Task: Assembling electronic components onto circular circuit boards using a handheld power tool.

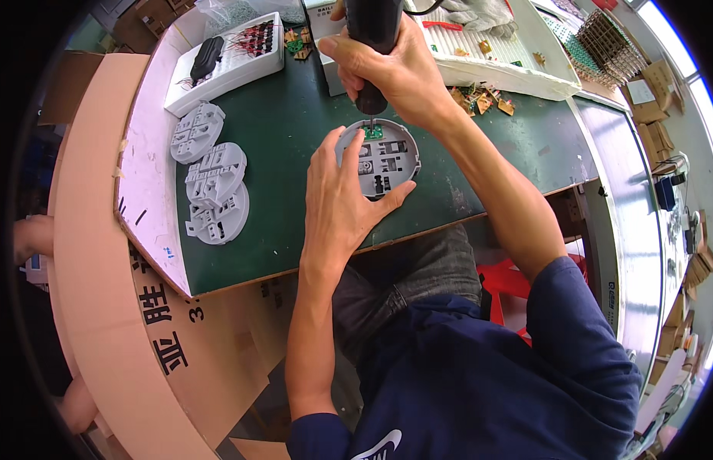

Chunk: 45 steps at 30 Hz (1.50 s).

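A round grey plastic housing [403, 162] lies on the green tabletop, its moulded compartments facing up. My left hand [337, 188] grips its left and near rim, the thumb along the near right edge and the fingers reaching over the far left. Inside the housing's far end sits a small green circuit board [373, 133]. My right hand [406, 73] is wrapped round a black electric screwdriver [372, 46] held upright. Its thin bit comes down onto the board; whether a screw is under the tip is too small to tell.
Several grey moulded housings [216, 176] overlap at the table's left. Behind them stands a white foam tray [253, 73] with red-wired parts and a black case. Small circuit boards [486, 100] lie by another white tray [517, 75] holding a glove. Cardboard [96, 230] borders the left side.
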Motion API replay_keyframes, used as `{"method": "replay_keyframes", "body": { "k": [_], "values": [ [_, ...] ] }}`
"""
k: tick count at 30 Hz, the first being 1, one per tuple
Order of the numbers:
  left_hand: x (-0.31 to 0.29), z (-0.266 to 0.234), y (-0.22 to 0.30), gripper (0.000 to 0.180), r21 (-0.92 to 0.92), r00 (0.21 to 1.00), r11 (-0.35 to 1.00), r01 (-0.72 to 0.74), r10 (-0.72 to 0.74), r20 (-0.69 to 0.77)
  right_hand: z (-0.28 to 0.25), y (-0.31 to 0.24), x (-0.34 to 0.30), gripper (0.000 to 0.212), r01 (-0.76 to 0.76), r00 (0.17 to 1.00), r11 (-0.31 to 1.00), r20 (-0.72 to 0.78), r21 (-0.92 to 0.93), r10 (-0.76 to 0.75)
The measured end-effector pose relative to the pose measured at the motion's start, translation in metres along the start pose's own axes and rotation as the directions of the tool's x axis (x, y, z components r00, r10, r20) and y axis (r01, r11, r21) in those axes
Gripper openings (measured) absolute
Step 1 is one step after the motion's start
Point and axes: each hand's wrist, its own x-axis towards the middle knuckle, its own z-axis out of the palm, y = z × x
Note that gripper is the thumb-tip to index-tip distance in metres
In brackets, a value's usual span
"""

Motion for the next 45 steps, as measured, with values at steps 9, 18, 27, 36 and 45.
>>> {"method": "replay_keyframes", "body": {
  "k": [9, 18, 27, 36, 45],
  "values": [
    [-0.003, -0.016, -0.001, 0.098, -0.09, 0.999, 0.995, -0.033, 0.032, -0.01, 0.0, 0.002, 0.017, 0.034, 0.359, 0.929, 0.933, 0.11, -0.031, -0.353],
    [0.08, -0.151, -0.127, 0.105, 0.391, 0.887, 0.797, 0.461, -0.425, -0.179, 0.01, -0.031, 0.029, 0.033, 0.134, 0.991, 0.991, -0.005, -0.021, -0.134],
    [0.094, -0.151, -0.19, 0.121, 0.451, 0.808, 0.738, 0.502, -0.586, 0.061, 0.006, -0.006, -0.034, 0.069, 0.052, 0.997, 0.898, 0.073, -0.437, -0.022],
    [0.046, -0.121, -0.058, 0.107, -0.402, 0.964, 0.891, 0.212, -0.259, -0.066, -0.022, 0.04, -0.125, 0.082, 0.263, 0.947, 0.323, 0.308, -0.909, 0.095],
    [0.005, -0.037, -0.018, 0.104, -0.865, 0.958, 0.45, 0.223, -0.264, 0.109, -0.212, 0.005, -0.169, 0.038, -0.156, 0.707, 0.928, -0.694, -0.339, -0.135]
  ]
}}
